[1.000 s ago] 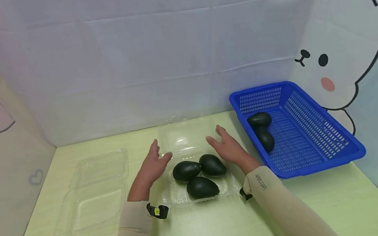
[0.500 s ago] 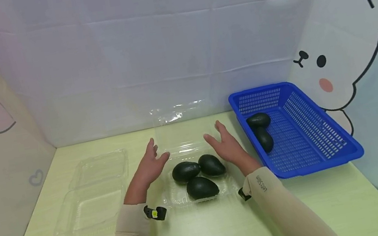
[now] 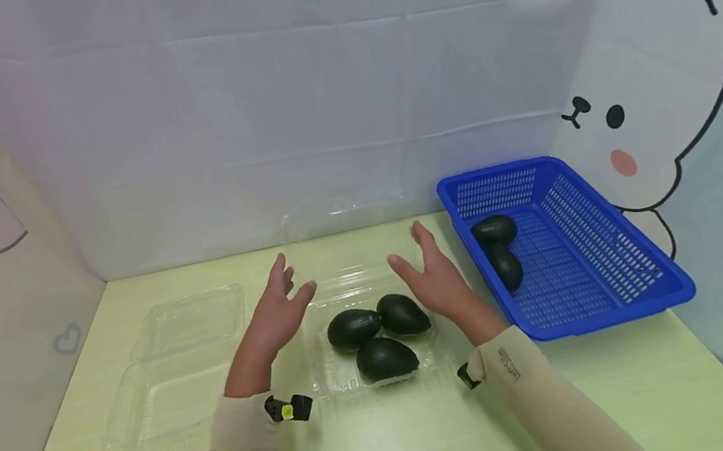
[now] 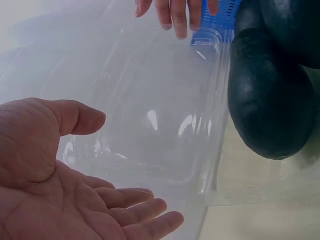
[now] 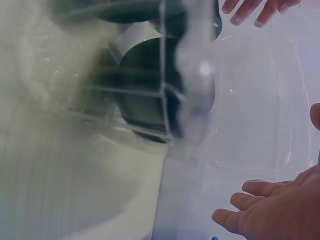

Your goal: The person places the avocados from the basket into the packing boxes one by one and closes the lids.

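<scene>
An open clear plastic clamshell container [image 3: 328, 380] sits mid-table with three dark green avocados [image 3: 386, 358] in its base. Its clear lid [image 3: 348, 252] is tilted up behind them, also visible as a lid [image 4: 150, 125] in the left wrist view. My left hand [image 3: 273, 322] hovers at the left of the container, thumb and fingers spread, holding nothing. Opposite it, my right hand [image 3: 441, 288] is spread near the right side, also holding nothing. In the right wrist view one avocado [image 5: 145, 85] shows through the clear wall.
A blue basket [image 3: 610, 319] stands at the right with two avocados [image 3: 505, 265] along its left side. Another open clear clamshell [image 3: 178, 403] lies on the table at the left. A white cloth wall [image 3: 227, 120] rises behind the table.
The lid's far edge stands higher against the back wall than a second ago. My left hand has drifted a little left and away from the container; my right hand has barely moved.
</scene>
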{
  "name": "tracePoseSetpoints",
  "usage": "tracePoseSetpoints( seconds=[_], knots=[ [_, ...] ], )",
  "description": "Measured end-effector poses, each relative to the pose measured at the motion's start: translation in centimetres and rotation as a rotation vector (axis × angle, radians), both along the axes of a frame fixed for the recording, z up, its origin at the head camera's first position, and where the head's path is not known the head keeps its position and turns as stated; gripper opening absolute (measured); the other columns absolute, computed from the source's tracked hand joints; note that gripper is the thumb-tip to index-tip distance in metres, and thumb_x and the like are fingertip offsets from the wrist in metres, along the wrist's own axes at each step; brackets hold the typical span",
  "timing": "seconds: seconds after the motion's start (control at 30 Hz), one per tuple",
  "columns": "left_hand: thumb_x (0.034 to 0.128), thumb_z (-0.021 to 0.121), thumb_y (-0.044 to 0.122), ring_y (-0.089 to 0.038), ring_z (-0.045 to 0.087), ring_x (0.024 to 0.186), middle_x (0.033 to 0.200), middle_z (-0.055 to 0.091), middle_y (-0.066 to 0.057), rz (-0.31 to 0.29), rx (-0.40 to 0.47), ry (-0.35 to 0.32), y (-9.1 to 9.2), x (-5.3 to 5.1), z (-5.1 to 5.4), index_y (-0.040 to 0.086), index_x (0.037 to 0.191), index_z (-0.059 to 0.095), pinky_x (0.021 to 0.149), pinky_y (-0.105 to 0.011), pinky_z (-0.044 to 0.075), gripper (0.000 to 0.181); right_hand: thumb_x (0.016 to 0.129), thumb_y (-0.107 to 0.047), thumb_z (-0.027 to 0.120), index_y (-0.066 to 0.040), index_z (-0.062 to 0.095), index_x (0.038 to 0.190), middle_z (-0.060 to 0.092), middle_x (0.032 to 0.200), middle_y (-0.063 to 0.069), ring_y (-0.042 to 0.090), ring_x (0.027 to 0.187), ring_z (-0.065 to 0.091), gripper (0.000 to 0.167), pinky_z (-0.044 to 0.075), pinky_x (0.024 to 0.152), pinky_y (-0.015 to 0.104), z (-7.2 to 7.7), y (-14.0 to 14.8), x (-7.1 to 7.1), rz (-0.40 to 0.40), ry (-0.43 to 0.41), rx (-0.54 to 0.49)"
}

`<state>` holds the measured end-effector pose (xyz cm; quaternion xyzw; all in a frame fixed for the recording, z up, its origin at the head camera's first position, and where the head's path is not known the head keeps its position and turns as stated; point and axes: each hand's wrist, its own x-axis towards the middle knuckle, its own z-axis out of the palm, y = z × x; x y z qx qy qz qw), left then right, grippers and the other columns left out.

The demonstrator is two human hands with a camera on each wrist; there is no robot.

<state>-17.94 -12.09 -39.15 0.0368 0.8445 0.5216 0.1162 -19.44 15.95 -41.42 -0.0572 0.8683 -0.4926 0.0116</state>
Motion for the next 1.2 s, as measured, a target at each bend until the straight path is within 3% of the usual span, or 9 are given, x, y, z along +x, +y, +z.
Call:
tracePoseSetpoints(
  seconds=[0.33,0.57,0.93,1.2],
  knots=[
    [0.1059,0.049,0.055,-0.035,0.017,0.155,0.171,0.016,-0.016,-0.002,0.041,0.023,-0.4,1.3,1.2,0.017,0.167,-0.002,0.119,-0.061,0.022,0.088,0.105,-0.049,0.055,-0.012,0.007,0.167,0.018,0.171,0.008,0.031,0.155,0.02,0.087,0.021,0.121,0.057,1.2,0.3,1.6,0.024,0.073,-0.066],
    [0.1056,0.041,0.062,-0.034,0.016,0.156,0.172,0.013,-0.011,-0.007,0.035,0.02,-0.7,2.4,1.5,0.013,0.167,0.002,0.12,-0.06,0.02,0.087,0.105,-0.048,0.055,-0.011,0.006,0.167,0.016,0.171,0.011,0.032,0.155,0.018,0.087,0.02,0.121,0.057,2.1,0.6,2.9,0.056,0.071,-0.055],
    [0.1104,0.027,0.056,-0.034,0.005,0.157,0.172,0.009,-0.015,-0.054,-0.001,0.052,-1.4,4.5,2.0,0.002,0.165,0.011,0.123,-0.057,0.01,0.078,0.104,-0.054,0.053,-0.013,0.005,0.167,0.013,0.171,0.009,0.034,0.155,0.017,0.089,0.022,0.119,0.062,2.3,1.7,5.6,0.117,0.032,0.026],
    [0.1128,0.025,0.049,-0.034,0.006,0.156,0.171,0.009,-0.016,-0.097,-0.004,0.086,-1.4,6.0,1.3,-0.001,0.164,0.01,0.123,-0.057,0.009,0.073,0.102,-0.058,0.056,-0.018,0.007,0.167,0.016,0.171,0.008,0.036,0.153,0.022,0.091,0.025,0.117,0.064,1.7,2.1,7.2,0.12,0.009,0.061]
  ],
)
